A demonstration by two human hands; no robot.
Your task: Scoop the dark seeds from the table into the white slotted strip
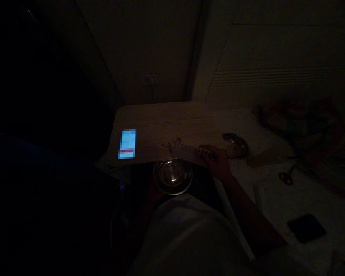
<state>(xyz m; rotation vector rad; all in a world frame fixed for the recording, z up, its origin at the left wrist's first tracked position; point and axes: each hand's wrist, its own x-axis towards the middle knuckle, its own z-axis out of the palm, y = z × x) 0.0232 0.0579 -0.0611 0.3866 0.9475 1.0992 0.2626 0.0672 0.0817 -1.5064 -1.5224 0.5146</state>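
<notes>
In dim light my right hand [219,164] grips a flat, pale strip with a row of dark marks or slots [186,150]; its exact kind is hard to make out. The strip's far end rests at small dark crumbs [167,144] scattered near the front edge of the small wooden table [161,119]. Just below that edge, my left hand [156,193] holds a shiny round metal dish [172,190] from its left side, fingers mostly lost in shadow. A few small specks seem to lie inside the dish.
A lit phone [127,144] lies on the table's left. To the right are another metal dish [243,146], scissors [286,177], a dark flat object [306,228] and a bundle of cloth [304,119] on a pale surface. A wall socket [149,79] holds a plugged cable.
</notes>
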